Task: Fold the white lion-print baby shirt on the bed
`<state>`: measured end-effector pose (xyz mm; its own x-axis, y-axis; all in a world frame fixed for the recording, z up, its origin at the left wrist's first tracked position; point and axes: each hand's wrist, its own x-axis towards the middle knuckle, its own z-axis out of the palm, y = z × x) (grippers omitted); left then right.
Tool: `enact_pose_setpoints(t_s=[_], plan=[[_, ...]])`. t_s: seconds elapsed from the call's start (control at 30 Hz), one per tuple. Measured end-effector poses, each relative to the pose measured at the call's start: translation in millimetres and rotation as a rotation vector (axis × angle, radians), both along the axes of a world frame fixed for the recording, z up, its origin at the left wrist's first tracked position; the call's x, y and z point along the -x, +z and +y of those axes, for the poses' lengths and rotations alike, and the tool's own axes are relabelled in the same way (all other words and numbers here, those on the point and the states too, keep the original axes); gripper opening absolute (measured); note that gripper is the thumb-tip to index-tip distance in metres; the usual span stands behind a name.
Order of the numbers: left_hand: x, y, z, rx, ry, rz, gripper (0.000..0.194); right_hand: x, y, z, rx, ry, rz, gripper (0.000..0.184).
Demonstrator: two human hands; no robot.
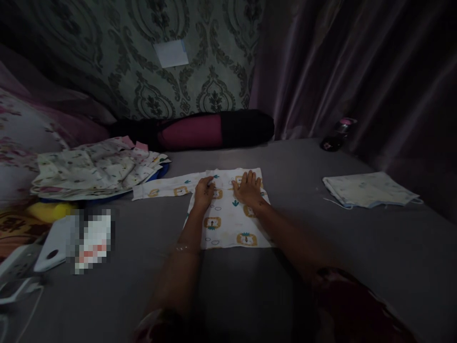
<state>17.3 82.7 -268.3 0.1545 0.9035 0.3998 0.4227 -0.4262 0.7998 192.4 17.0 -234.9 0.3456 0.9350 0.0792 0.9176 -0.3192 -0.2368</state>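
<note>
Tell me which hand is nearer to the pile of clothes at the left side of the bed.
The left hand is nearer. It rests on the printed baby shirt, on the side toward the pile of clothes. The right hand lies flat on the same shirt, farther from the pile.

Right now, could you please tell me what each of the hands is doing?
Left hand: fingers curled, resting on the lion-print garment; a grip cannot be told.
Right hand: open, pressed flat on it.

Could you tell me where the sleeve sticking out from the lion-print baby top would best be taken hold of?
Probably at the cuff end of the sleeve, from the left: it lies flat and free on the grey sheet, clear of the left hand and right hand pressing the top.
</note>
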Motion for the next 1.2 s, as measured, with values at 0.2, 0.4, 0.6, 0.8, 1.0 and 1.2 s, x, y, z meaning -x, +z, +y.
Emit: enact_pose_setpoints(t_s=[0.2, 0.4, 0.6, 0.8, 1.0, 1.2], plan=[[1, 5.6, -4, -0.005, -0.018, 0.031, 0.033, -33, 6.7, -7, 0.022, 0.142, 0.04, 0.065], [-3, 11.4, -6, -0.035, 0.017, 0.065, 0.029, -100, 18.3, -10, -0.17, 0.091, 0.281, 0.044], [-2, 8.4, -6, -0.059, -0.01, 0.057, 0.029, -116, 18.9, -24, -0.05, -0.058, 0.311, 0.029], [-1, 6.0, -5, -0.069, -0.03, 0.048, 0.029, -86, 22.7, -35, 0.002, -0.045, 0.196, 0.033], [-1, 6.1, -6, -0.111, -0.023, 0.122, 0.027, -67, 34.1, -48, 0.06, -0.056, 0.077, 0.034], [-3, 9.9, -8, -0.084, -0.021, 0.115, 0.029, -53, 38.5, -40, 0.001, 0.103, -0.196, 0.04]])
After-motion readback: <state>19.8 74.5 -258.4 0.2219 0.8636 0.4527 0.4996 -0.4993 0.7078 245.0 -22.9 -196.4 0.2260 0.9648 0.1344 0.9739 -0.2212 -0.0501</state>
